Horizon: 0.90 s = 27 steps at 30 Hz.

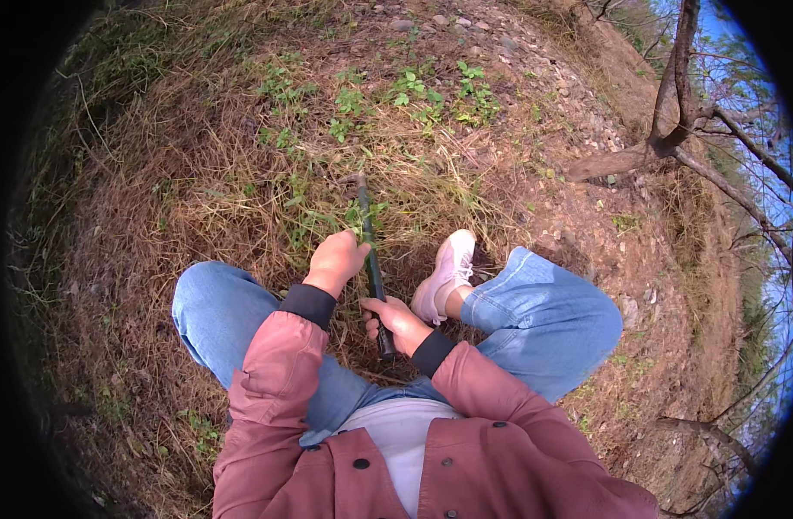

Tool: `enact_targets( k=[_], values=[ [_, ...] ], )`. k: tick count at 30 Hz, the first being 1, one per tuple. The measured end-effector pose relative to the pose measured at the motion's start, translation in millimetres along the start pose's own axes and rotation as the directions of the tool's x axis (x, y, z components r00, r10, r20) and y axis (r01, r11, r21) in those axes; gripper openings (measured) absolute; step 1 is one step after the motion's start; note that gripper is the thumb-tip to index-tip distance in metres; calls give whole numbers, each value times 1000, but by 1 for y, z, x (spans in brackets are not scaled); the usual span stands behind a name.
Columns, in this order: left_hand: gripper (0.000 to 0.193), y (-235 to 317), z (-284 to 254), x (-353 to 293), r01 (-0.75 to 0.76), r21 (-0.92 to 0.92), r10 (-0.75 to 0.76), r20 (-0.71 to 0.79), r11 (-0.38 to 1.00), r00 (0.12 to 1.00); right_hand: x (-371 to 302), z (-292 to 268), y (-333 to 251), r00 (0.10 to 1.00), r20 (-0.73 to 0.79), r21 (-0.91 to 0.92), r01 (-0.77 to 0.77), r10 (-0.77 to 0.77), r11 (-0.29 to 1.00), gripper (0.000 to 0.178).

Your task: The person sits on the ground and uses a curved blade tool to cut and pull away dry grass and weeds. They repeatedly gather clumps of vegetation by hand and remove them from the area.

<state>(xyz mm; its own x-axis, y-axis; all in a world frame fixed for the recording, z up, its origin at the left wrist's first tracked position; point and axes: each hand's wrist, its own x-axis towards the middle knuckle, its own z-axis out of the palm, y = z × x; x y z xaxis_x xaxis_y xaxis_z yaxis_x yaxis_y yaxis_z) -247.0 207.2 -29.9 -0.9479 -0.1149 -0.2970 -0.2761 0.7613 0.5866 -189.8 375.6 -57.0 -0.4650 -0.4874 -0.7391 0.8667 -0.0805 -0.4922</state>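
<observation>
My right hand (398,323) is wrapped round the lower end of a sickle's long dark green handle (370,246). The tool points away from me, and its narrow metal blade (355,178) bends to the left at the far end, partly lost in the grass. Just left of the handle, my left hand (338,257) is closed in a fist around some green weeds (314,221); its fingertips are mostly hidden. Leafy stems show beyond and beside that fist. Dry straw-coloured grass (422,190) lies around the blade.
My bent knees in blue jeans (543,303) frame the work spot, with a pale pink shoe (448,268) close right of the handle. Low leafy plants (431,95) grow farther ahead. A bare tree branch (673,138) reaches in at the right, above stony ground.
</observation>
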Motion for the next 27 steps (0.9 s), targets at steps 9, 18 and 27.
enact_targets(
  k=[9,18,27],
  values=[
    [51,6,39,-17,-32,-74,46,198,997,979,6,-19,-18,963,-207,-282,108,-170,953,27],
    [49,6,71,-9,42,-359,41,222,932,974,51,-113,-157,620,-474,-235,595,-625,769,29],
    [55,-17,91,10,248,-527,-116,271,813,956,94,-97,-87,888,-407,48,253,-213,966,29]
  ],
)
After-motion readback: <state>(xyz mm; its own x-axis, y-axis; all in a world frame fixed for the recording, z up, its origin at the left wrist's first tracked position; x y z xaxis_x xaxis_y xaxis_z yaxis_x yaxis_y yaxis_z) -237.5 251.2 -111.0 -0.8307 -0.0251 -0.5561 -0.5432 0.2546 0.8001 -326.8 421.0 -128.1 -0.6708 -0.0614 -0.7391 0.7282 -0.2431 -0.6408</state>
